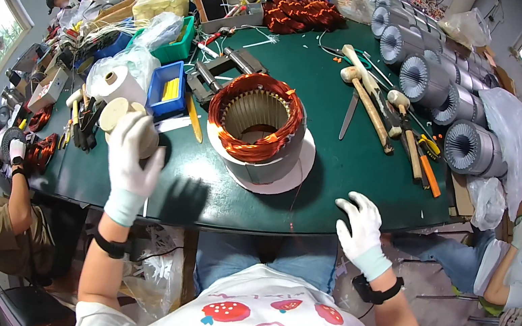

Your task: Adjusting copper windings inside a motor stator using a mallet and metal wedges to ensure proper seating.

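My left hand [132,163], in a white glove, reaches over cream-coloured rolls of tape [117,114] on the left of the table. Its fingers curl over a roll, and the thumb lies along the near side; the palm hides part of it. My right hand [359,230], gloved too, hangs over the front edge with fingers apart and nothing in them. Between the hands, a bit farther off, a motor stator [264,163] stands upright on a round white pad [306,160]. Orange-brown copper windings [249,151] ring its top.
Mallets [366,108], pliers [429,146] and an orange-handled tool [430,176] lie at right, before rows of wound grey stator cores [471,148]. A blue bin [167,90], a wooden blade [194,118] and a white thread cone [116,84] stand left. Co-workers sit on both sides.
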Demonstrator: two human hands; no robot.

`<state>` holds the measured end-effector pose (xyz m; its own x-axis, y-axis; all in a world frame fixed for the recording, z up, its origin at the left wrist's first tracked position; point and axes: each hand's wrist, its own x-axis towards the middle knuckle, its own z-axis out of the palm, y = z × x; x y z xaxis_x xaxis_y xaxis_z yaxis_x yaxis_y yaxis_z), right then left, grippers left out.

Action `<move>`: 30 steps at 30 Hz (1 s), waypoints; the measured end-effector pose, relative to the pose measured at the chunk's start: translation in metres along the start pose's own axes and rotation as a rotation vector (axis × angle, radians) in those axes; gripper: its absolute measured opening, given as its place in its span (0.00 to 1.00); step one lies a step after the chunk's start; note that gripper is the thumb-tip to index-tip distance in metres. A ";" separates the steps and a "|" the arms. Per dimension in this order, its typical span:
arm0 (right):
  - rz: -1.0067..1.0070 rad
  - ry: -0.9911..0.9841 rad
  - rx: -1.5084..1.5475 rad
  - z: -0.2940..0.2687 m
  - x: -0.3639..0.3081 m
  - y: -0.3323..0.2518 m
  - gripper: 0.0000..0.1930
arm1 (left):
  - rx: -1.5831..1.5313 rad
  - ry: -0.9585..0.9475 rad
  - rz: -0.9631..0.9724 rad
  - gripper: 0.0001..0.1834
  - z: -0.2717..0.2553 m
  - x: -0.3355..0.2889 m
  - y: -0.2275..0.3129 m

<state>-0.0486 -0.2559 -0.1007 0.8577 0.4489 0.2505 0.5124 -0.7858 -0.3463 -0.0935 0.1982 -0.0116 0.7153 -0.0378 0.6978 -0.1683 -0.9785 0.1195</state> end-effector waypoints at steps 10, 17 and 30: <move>0.095 -0.272 0.280 -0.023 0.034 -0.003 0.25 | -1.645 -0.075 -0.784 0.33 0.111 0.061 0.046; 0.410 -0.526 1.111 -0.021 0.079 0.029 0.36 | -2.150 -0.237 -1.166 0.23 0.207 -0.011 -0.009; -0.067 -0.006 0.523 0.070 0.195 -0.013 0.20 | -2.009 -0.454 -1.256 0.22 0.204 0.004 0.027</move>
<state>0.1148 -0.1285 -0.1107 0.8219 0.4943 0.2832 0.5171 -0.4388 -0.7349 0.0430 0.1302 -0.1493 0.9432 -0.1254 -0.3077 0.2991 0.7237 0.6220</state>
